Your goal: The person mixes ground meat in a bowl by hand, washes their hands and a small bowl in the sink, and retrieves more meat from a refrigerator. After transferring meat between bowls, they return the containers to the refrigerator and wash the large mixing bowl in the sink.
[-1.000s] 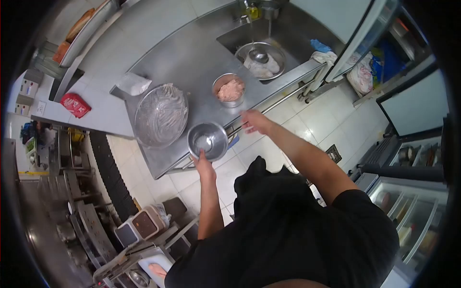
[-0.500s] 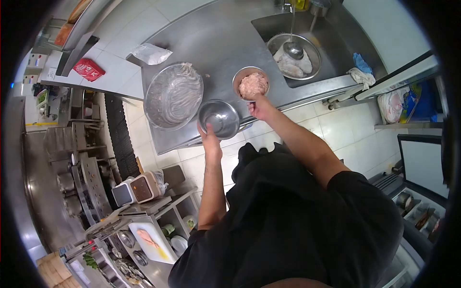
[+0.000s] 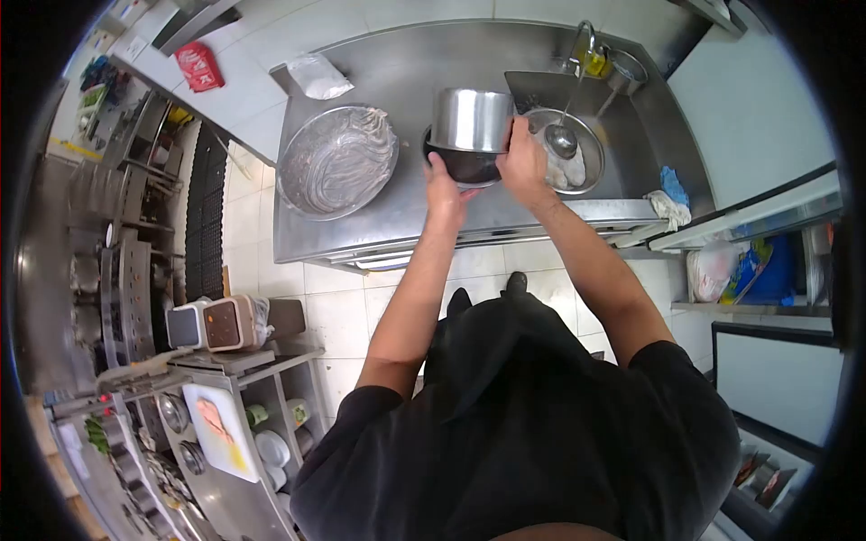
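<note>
My right hand (image 3: 525, 162) grips a steel pot (image 3: 472, 119), which is tipped over with its outer wall and base facing up. Below its mouth is a metal mixing bowl (image 3: 465, 169), dark in shadow, with my left hand (image 3: 445, 194) closed on its near left rim. Both vessels are above the front of the steel counter. The pink minced meat seen earlier in the pot is hidden now. To the left stands a large metal basin (image 3: 290, 180), its inside smeared with pale residue.
In the sink (image 3: 631, 135) at right, the faucet (image 3: 586, 36) runs into a metal bowl (image 3: 591, 176) holding pale pieces and a ladle (image 3: 561, 142). A white plastic bag (image 3: 319, 77) lies at the counter's back left. Cloths (image 3: 670, 203) hang at the sink's right front edge.
My right hand has lifted the pot and turned it over the mixing bowl. My left hand has brought the mixing bowl right and up beneath it. The view has shifted.
</note>
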{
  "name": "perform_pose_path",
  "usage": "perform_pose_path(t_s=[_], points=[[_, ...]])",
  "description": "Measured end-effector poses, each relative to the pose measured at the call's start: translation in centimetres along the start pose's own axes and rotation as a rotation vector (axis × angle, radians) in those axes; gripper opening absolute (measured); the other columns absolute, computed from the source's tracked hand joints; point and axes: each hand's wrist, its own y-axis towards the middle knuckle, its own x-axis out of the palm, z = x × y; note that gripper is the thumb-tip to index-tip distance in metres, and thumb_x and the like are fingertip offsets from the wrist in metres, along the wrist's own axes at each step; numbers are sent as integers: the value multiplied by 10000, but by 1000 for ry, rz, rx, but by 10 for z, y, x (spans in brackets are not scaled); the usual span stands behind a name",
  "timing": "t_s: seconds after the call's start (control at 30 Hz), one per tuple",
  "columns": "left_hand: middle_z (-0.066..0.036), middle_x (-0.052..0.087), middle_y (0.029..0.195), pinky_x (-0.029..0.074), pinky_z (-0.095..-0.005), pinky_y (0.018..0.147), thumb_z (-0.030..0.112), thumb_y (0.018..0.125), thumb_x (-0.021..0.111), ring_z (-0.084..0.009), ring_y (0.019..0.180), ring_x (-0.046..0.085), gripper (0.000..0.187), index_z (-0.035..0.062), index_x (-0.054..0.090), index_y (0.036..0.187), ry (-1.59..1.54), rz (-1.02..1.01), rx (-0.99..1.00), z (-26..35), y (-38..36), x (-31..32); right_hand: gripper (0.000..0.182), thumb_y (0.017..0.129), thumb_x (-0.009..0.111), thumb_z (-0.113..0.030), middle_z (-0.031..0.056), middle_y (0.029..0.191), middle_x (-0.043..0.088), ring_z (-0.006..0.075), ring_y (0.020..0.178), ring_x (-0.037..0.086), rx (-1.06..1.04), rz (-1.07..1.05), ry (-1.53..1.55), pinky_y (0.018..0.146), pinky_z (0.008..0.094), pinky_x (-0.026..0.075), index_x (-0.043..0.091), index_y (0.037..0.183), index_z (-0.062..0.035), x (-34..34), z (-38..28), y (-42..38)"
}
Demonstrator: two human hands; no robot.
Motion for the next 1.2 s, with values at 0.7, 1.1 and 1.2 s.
perform_pose_path(t_s=[0.7,1.1,1.2], points=[[-135,489,1445,506,-472,986,540,1056,263,-299,1263,550,641,65,343,1479,-305,-153,157,-28,-26,-33,255,885,544,-159,313,957,639,504,936,608,108,255,440,806,529,455,515,1054,30,-14,-14,-11],[-119,427,1508,438,-528,1071,567,1002,433,-314,1348,473,663,137,352,1500,-232,-59,-54,-34,-39,-69,63,897,503,-94,74,765,605,84,496,389,943,-351,1370,430,267,338,546,923,-57,-12,65,-20],[-107,428,1510,446,-539,1061,542,963,525,-319,1355,464,667,141,394,1479,-284,-197,-6,-34,-46,-93,31,879,560,-74,81,748,600,87,502,407,1070,-250,1313,436,271,336,551,888,-46,3,122,-40]])
